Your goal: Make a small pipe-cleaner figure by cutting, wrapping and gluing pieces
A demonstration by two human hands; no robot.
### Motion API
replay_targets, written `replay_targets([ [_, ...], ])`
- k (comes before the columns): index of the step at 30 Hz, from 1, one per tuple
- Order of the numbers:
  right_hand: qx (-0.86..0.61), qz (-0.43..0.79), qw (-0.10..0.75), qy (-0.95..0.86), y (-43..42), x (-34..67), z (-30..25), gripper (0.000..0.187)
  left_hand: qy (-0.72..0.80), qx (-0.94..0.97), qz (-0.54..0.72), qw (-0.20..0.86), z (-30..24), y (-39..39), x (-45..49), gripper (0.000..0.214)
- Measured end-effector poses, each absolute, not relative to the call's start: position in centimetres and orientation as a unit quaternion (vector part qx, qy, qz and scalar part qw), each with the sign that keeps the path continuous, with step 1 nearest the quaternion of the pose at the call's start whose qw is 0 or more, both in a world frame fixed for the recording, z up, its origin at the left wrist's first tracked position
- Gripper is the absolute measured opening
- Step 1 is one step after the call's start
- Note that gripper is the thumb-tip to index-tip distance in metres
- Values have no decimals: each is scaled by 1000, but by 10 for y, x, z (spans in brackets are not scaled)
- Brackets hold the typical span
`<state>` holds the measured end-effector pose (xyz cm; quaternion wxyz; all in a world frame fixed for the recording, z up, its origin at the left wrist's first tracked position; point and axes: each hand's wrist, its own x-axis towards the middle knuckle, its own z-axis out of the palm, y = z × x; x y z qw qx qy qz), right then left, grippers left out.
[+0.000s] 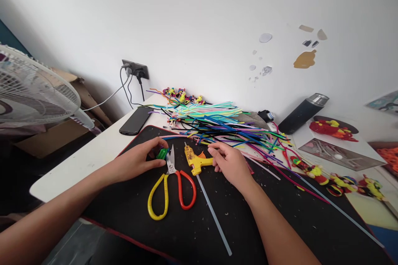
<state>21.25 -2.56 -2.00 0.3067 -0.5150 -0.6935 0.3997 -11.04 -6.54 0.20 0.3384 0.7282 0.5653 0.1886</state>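
My left hand (139,158) rests on the black mat (124,215), fingers pinched around a small green piece (162,153). Just right of it lie scissors (171,186) with one yellow and one red handle, blades pointing away from me. My right hand (228,161) lies on the mat, fingers curled over the handle of a yellow glue gun (194,159). A clear glue stick (213,213) runs from the gun toward me. Behind both hands lies a big heap of coloured pipe cleaners (217,126).
A phone (136,120) lies at the back left below a wall socket (135,68). A fan (31,89) stands left of the table. A dark flask (303,112) lies at the back right. Small pipe-cleaner figures (336,180) and trays sit on the right.
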Motion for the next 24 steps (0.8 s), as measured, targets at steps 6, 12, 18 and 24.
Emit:
replay_targets([
  [6,-514,378,293,-712,-26,212,-19,33,556,725,221,343,-3,-66,-112,40],
  [12,-514,373,305,-710,-26,212,-19,33,550,724,248,336,-8,-66,-113,42],
  [18,-505,375,325,-706,-27,212,-19,35,547,733,234,329,-9,-66,-114,41],
  [24,-509,359,314,-717,-28,212,-18,34,550,731,233,331,-5,-66,-113,40],
])
